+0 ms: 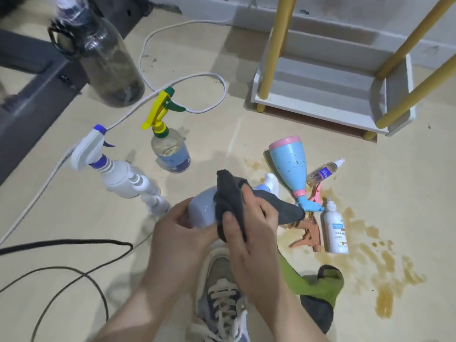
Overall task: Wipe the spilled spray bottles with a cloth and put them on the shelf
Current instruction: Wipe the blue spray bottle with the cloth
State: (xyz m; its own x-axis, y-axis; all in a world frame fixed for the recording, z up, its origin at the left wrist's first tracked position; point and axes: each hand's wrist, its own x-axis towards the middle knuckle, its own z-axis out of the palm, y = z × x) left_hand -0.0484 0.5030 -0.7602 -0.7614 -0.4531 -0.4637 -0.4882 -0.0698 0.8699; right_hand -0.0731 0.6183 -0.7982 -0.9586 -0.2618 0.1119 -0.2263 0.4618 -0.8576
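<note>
Above the near floor, the left hand (177, 233) curls round a pale blue bottle (202, 211); the right hand (249, 233) pinches a dark cloth (229, 203) against it. Slick plastic could slip, and the cloth's tail may drag through the brown spill (370, 255) beyond, short of the far shelf (320, 104).

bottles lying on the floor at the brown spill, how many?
3: blue-pink bottle, small clear bottle beside it, white labelled bottle nearer. The cloth may hide another.
</note>
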